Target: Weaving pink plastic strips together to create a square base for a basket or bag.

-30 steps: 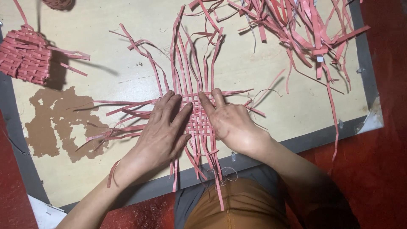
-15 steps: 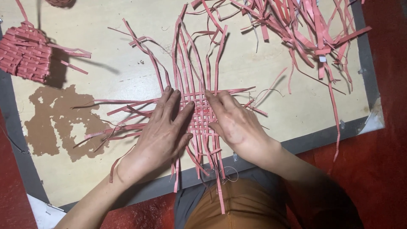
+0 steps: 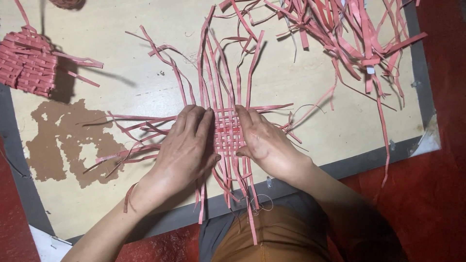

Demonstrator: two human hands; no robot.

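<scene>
- Head view, looking straight down: both hands are flat on a pale wooden board [image 3: 145, 43], pressing on a small woven mat of pink strips [image 3: 227, 133] that lies near the board's lower edge, right in front of the person.
- The left hand [image 3: 187, 148] lies palm down on the mat's left side, fingers stretched forward and close together, fingertips reaching the top of the weave; it presses rather than grips, with nothing closed in it.
- The right hand [image 3: 264, 140] is spread on the mat's right side, fingers pointing up and left, thumb tucked toward the weave's lower edge; it too is flat and grasps nothing.
- Between the two hands only a narrow checkered patch of the weave shows.
- Loose strip ends [image 3: 218, 73] fan out from the weave: long ones upward, a sheaf leftward under the left hand, short ones down over the board's grey rim [image 3: 359, 157].
- Top right, a tangled heap of spare pink strips [image 3: 349, 34] lies well apart from the hands.
- Top left, a finished-looking woven piece [image 3: 26, 63] stands at the board's edge, casting a dark shadow.
- A brown patch of worn surface [image 3: 68, 140] marks the board left of the left hand.
- Below, the person's orange-brown lap [image 3: 272, 237] shows, with red floor [image 3: 437, 194] to the right.
</scene>
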